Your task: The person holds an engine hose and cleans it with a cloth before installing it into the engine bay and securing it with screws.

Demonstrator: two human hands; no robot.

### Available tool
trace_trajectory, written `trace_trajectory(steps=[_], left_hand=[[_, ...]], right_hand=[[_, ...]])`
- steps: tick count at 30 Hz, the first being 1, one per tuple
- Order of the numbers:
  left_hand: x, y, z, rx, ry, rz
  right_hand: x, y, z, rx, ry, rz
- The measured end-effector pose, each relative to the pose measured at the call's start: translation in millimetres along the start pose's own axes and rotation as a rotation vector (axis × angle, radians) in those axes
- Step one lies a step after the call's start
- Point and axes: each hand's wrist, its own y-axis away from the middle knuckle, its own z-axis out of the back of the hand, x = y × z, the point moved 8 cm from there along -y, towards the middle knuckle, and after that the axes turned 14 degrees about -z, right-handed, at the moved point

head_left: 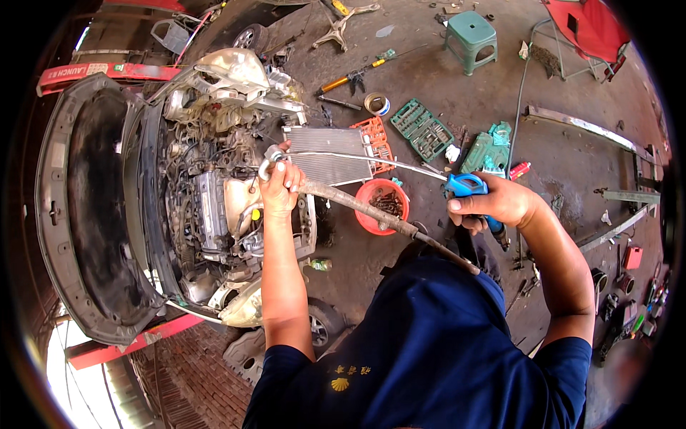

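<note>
Now we hold the hose [357, 205] with our left hand [280, 187], fingers closed around its upper end, where a bent metal fitting [270, 161] sticks out above the fist. This end is over the engine bay [207, 207] of the car, whose hood [89, 207] stands open on the far side of the bay from us. From the fist the hose runs down toward our body, passing above the orange bowl [371, 207] that sits on the floor beside the bay.

Our right hand [489, 204] is clamped on the blue air gun [468, 186], well apart from the bay. Its thin nozzle [364, 159] reaches back toward the fitting, crossing in front of the grey radiator [329, 154] that leans beside the bay. The tip seems to be at or very near the fitting, but we cannot tell if it touches.

We judge that the step in hand is blowing air into the hose end. The next move calls for keeping the fitting steady and the nozzle tip well lined up with its opening; a loose grip could let the hose swing away. Green tool cases [421, 129] lie on the floor beyond the radiator.
</note>
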Motion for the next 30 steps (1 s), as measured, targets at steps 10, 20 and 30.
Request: trace_trajectory(steps=[10, 20, 30], left_hand=[[3.8, -3.1, -5.2, -0.042, -0.07, 0.01], [21.2, -3.5, -3.7, -0.346, -0.252, 0.094], [23.9, 0.1, 5.0, -0.549, -0.354, 0.049]], right_hand=[[-9.4, -9.1, 4.2, 0.013, 0.0, -0.012], [9.5, 13.2, -15.4, -0.277, 0.481, 0.11], [30.5, 22.3, -42.3, -0.422, 0.7, 0.243]])
